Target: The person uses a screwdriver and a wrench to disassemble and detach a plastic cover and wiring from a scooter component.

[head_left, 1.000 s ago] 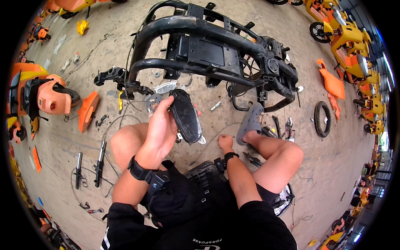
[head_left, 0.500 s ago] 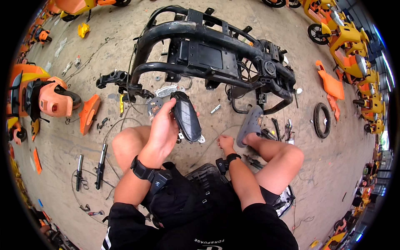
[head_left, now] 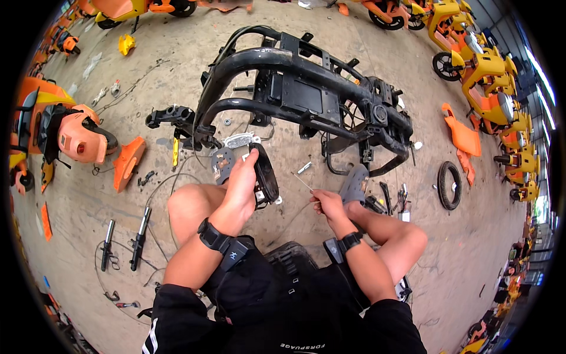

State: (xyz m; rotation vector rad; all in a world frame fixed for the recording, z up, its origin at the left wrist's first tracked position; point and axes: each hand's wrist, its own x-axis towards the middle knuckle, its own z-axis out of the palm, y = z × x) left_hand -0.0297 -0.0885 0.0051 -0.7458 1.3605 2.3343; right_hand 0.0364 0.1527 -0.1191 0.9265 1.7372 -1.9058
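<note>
My left hand (head_left: 240, 180) grips a black oval unit with a glossy dark face (head_left: 269, 176), perhaps a scooter lamp or display. It is tilted so that its face shows only narrowly, and pale tabs stick out near its lower end. To its right, my right hand (head_left: 327, 203) is closed around a thin metal rod (head_left: 303, 182). The rod's free end points up and left toward the oval unit, apart from it. Any handle is hidden in the fingers. Beyond both hands lies a black scooter frame (head_left: 303, 97) on its side.
A clear lamp-like part (head_left: 239, 140) and a small silver piece (head_left: 305, 167) lie by my feet. Two shock absorbers (head_left: 140, 239) lie left; loose tools (head_left: 403, 200) and a tyre (head_left: 449, 186) lie right. Orange panels (head_left: 128, 163) and parked scooters (head_left: 492, 82) surround the floor.
My left hand has lowered and turned the oval unit, so its glossy face shows less. My right hand has risen from near the floor, and a thin rod now shows in it.
</note>
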